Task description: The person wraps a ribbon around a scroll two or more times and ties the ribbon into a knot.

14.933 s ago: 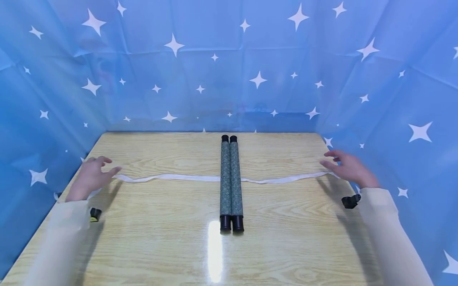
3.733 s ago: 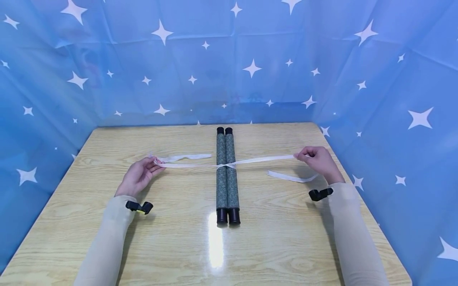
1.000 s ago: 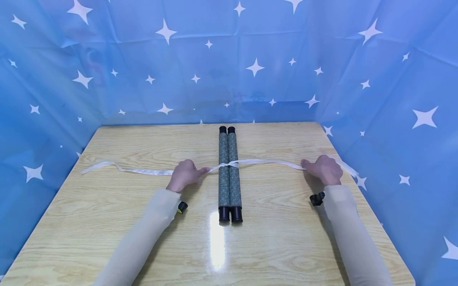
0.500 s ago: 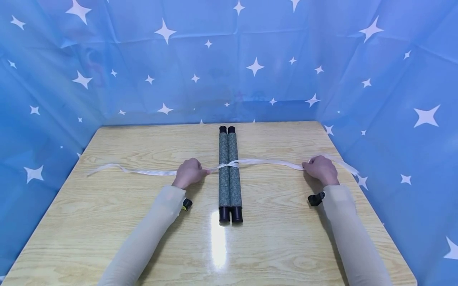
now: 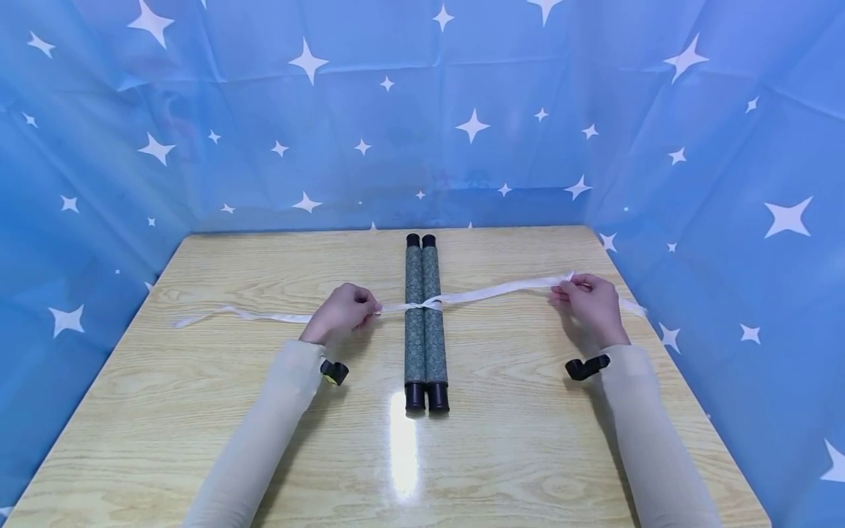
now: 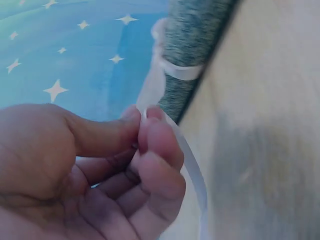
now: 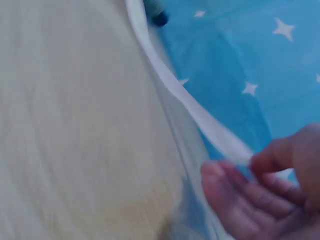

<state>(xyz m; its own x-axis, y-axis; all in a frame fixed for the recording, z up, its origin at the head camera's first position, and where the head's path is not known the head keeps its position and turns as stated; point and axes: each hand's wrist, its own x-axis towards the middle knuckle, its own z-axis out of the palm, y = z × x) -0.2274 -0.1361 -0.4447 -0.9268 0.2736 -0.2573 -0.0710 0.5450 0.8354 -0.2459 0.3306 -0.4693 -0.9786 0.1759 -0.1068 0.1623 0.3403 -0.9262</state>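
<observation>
Two slim green-grey patterned scroll rolls (image 5: 414, 337) with black end caps lie side by side, lengthwise, mid-table. A white ribbon (image 5: 495, 291) goes round both and crosses on top of them. Just left of the rolls, my left hand (image 5: 339, 312) pinches the ribbon between thumb and fingertips; the left wrist view shows the ribbon (image 6: 151, 90) running from the pinch up to the roll (image 6: 195, 35). Farther out, my right hand (image 5: 593, 308) pinches the other side, its ribbon length (image 7: 185, 97) rising from the crossing to the fingers. Both tails trail outward past the hands.
The left ribbon tail (image 5: 231, 312) lies wavy across the wooden table (image 5: 264, 425); the right one (image 5: 632, 306) reaches the table's right edge. Blue star-printed curtains (image 5: 370, 110) stand behind and beside the table. A small black camera sits on each wrist.
The ribbon, earlier flat under the rolls, is now brought up and crossed over them. In the last half second my right hand has lifted its length, and my left hand has turned slightly.
</observation>
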